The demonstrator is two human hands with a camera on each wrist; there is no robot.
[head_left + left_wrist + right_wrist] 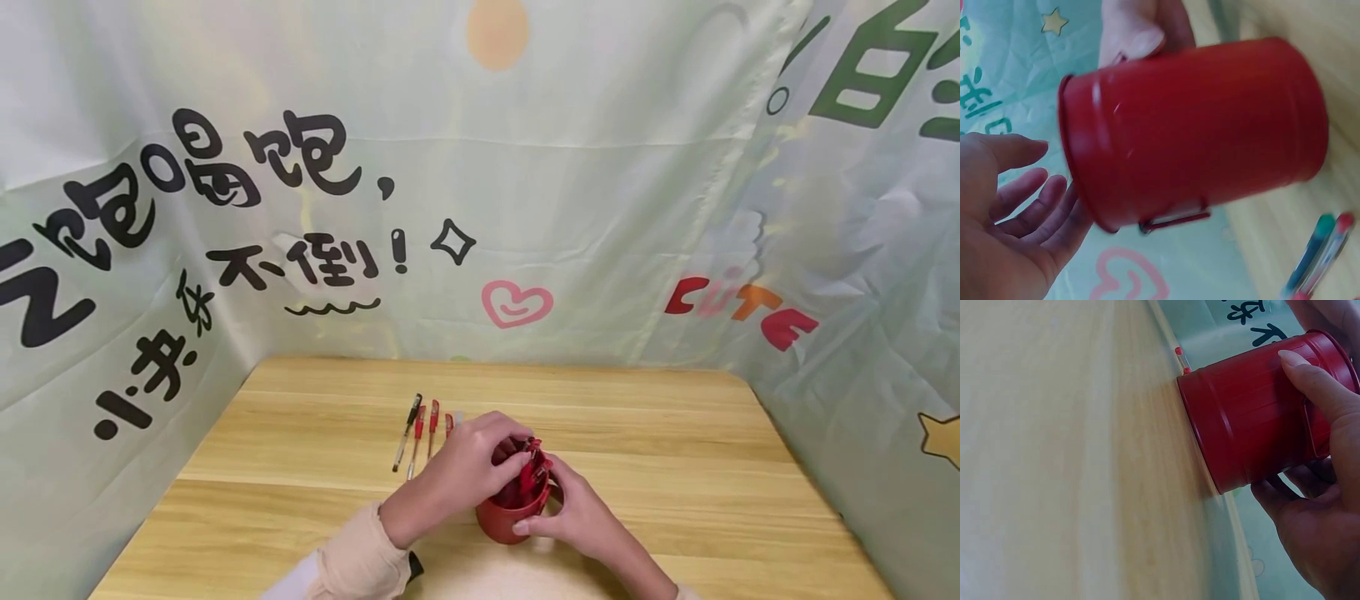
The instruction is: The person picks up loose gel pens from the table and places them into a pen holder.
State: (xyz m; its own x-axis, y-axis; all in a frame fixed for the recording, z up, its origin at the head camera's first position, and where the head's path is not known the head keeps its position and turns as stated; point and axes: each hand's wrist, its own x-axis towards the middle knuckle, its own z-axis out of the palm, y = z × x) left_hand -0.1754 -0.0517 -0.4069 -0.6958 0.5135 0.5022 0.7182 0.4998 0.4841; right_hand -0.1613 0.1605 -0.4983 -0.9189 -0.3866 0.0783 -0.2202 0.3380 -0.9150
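Observation:
A red metal cup (504,523) stands on the table, with a small handle (1175,219) on its side. My right hand (581,508) holds the cup at its right side, with the thumb (1310,378) on the wall and the other fingers round behind. My left hand (472,462) is over the cup's mouth. In the left wrist view its fingers (1038,215) are loosely bent at the rim, apart from the thumb, with nothing seen between them. Shiny red shapes show inside the mouth in the head view, partly hidden by the left hand.
Several pens lie left of the cup, among them a black-capped pen (408,429) and a red-capped pen (434,417). In the left wrist view a green-ended pen (1313,250) lies beside a red one. Printed cloth (450,167) hangs round the wooden table (675,467).

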